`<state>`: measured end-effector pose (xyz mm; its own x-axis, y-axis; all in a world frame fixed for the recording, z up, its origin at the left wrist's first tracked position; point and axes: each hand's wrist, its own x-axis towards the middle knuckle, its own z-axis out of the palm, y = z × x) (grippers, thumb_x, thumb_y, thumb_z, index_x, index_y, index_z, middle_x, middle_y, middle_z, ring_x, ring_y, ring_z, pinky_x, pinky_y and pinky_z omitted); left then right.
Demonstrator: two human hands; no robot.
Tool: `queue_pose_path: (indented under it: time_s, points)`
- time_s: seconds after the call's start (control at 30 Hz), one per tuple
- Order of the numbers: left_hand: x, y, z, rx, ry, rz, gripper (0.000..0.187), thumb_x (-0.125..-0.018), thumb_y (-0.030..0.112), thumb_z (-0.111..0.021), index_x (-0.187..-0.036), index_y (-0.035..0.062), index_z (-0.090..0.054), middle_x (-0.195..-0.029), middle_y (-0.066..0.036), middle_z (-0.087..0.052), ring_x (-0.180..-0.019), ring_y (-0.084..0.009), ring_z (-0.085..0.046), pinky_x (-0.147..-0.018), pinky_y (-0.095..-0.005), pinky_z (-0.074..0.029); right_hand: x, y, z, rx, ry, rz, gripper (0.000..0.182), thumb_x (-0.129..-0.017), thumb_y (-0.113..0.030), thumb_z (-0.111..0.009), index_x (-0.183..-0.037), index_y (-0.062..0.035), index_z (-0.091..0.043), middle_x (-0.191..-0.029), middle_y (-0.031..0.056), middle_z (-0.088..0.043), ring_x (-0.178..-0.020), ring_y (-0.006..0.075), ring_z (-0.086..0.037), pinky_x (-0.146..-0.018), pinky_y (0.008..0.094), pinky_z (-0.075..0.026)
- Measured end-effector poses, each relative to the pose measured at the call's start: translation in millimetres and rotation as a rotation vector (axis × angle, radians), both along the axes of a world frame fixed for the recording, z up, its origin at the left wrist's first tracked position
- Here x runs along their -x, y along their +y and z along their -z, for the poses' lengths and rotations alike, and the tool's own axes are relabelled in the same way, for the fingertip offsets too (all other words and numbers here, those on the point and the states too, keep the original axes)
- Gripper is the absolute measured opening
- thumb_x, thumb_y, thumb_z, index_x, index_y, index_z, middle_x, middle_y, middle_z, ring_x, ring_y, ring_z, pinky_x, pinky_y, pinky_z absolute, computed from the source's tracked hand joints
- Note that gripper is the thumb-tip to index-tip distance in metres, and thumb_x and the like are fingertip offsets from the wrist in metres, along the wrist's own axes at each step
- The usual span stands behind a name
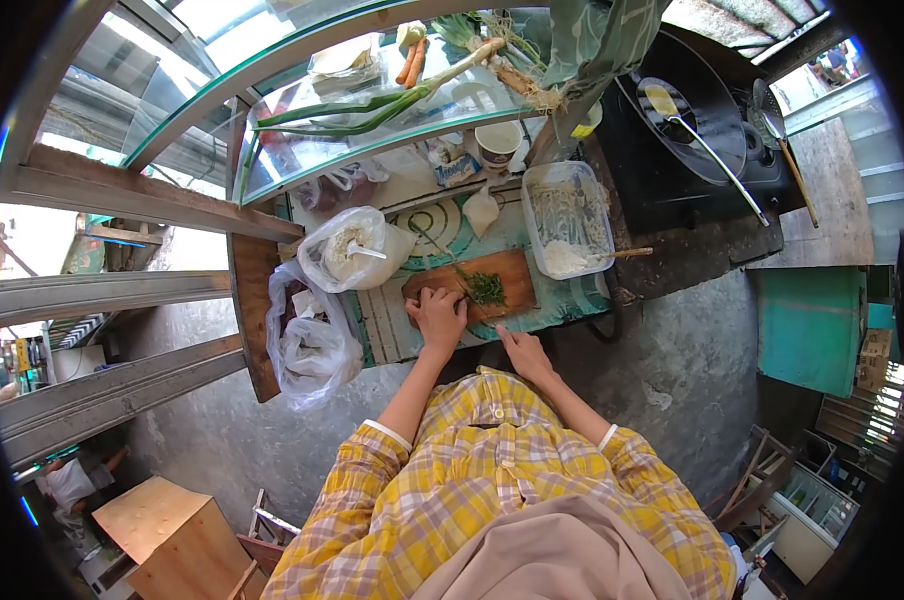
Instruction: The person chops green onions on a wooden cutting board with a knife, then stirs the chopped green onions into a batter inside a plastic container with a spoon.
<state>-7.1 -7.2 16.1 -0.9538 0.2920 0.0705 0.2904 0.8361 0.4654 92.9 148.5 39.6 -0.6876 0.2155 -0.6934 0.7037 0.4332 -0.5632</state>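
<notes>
A small wooden cutting board (520, 272) lies on the green-patterned table, with a pile of chopped green leaves (485, 289) on its middle. My left hand (439, 318) rests on the board's left part, fingers curled down over the greens just left of the pile. My right hand (527, 355) is closed at the board's front edge around the handle of a knife (500, 328); its blade, pointing toward my left fingertips, is hard to make out. A thin green stem trails behind the board.
Right of the board stands a clear plastic tub (570, 220) with white flour-like powder. Plastic bags (317, 350) hang at the left, below an open bag of pale food (357, 250). A glass shelf holds a leek (402, 105) and carrots (412, 62). A wok (692, 120) sits far right.
</notes>
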Motion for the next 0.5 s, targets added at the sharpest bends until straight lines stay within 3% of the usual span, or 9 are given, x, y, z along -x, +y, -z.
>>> queue_pose_path:
  time_s: [0.17,0.5]
  points:
    - [0.3,-0.5,0.1,0.004,-0.013,-0.003,0.011,-0.072,0.023,-0.072,-0.081,0.0162,-0.072,-0.081,0.001,-0.061,-0.091,-0.0203,-0.051,-0.086,-0.0475,-0.028,-0.9,-3.1,0.3,-0.022,0.011,0.025,0.064,-0.094,-0.055,-0.039,-0.081,0.0047,-0.060,-0.078,0.0258,-0.061,-0.081,0.0425,-0.059,-0.073,0.0454,-0.044]
    - [0.4,0.0,1.5,0.002,0.015,-0.038,0.012,-0.073,0.024,-0.073,-0.080,0.0149,-0.072,-0.079,0.002,-0.062,-0.090,-0.0193,-0.051,-0.086,-0.0471,-0.026,-3.9,-0.1,5.6,0.018,0.025,0.024,0.061,-0.095,-0.052,-0.040,-0.077,0.0046,-0.056,-0.071,0.0217,-0.057,-0.070,0.0365,-0.054,-0.070,0.0426,-0.042]
